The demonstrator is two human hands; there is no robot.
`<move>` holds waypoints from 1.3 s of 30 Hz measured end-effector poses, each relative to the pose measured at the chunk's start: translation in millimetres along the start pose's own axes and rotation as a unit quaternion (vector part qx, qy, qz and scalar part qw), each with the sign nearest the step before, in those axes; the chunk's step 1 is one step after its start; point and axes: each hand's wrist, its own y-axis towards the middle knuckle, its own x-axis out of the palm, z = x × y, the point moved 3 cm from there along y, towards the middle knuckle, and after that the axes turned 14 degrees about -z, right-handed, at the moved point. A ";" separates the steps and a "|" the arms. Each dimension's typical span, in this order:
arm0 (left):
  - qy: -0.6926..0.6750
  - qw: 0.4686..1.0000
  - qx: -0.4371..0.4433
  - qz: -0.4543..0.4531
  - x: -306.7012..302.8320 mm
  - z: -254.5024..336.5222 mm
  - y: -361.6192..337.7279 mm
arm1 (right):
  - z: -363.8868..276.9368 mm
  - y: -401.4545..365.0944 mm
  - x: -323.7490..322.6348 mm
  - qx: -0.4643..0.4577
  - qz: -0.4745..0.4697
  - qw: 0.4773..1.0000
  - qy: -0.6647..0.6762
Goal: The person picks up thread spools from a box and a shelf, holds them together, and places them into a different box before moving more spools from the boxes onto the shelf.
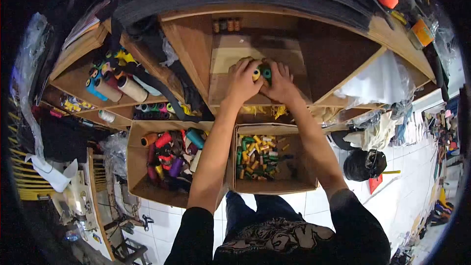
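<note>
Both hands are together inside a wooden shelf compartment point(221, 83). My left hand point(242, 79) curls around a small yellow spool point(256, 74). Against it, my right hand point(280, 83) is wrapped round a dark green spool point(266, 73). The two spools stand side by side between the hands, and other pieces under the fingers are hidden. At the back left of the same compartment, several small orange and dark spools point(230, 24) stand in a row.
Below the shelf are a cardboard box point(137, 176) of large mixed thread spools and another point(274, 186) of small yellow and green ones. Large cones point(131, 88) fill the left shelf. White plastic-wrapped material point(378, 81) lies at right, a black bag point(362, 164) on the floor.
</note>
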 end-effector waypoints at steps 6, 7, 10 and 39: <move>0.063 0.997 -0.010 -0.033 -10.0 7.0 1.5 | 6.2 0.7 3.2 0.014 0.029 0.998 0.051; 0.081 0.996 -0.015 -0.036 -14.2 7.2 3.0 | 5.2 1.4 2.5 0.023 0.041 0.998 0.048; -0.042 0.996 -0.070 -0.033 -18.7 -3.4 3.5 | 7.0 4.6 2.5 0.017 0.033 0.999 0.038; -0.093 0.974 -0.157 0.131 -22.9 -29.5 -37.1 | 63.1 21.0 -25.6 0.034 -0.090 0.981 0.169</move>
